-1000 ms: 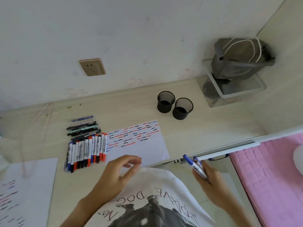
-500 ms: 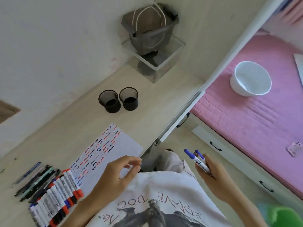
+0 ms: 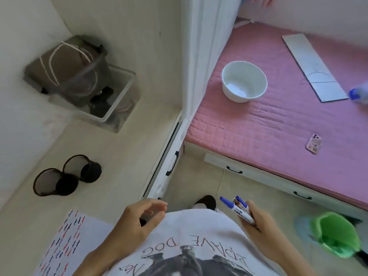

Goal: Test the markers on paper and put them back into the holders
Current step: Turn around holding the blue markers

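My right hand (image 3: pixel 260 222) grips two blue-capped white markers (image 3: pixel 237 209) off the desk's edge, above the floor, caps pointing up-left. My left hand (image 3: pixel 137 218) hovers near my chest by the desk corner, fingers loosely curled, holding nothing. The paper (image 3: pixel 67 242) with rows of red, blue and black squiggles lies on the desk at lower left. Two black mesh holders (image 3: pixel 65 176) stand side by side on the desk, left of both hands. The other markers are out of view.
A clear plastic bin (image 3: pixel 117 108) with a dark bag sits at the desk's back corner. Right of the desk is a pink bed (image 3: pixel 278 124) with a white bowl (image 3: pixel 244 81), a phone and a flat board. A green bin (image 3: pixel 338 234) stands on the floor.
The view has swung right toward the bed; the row of markers left the frame. Both hands keep their poses, the right still holding the two blue markers.
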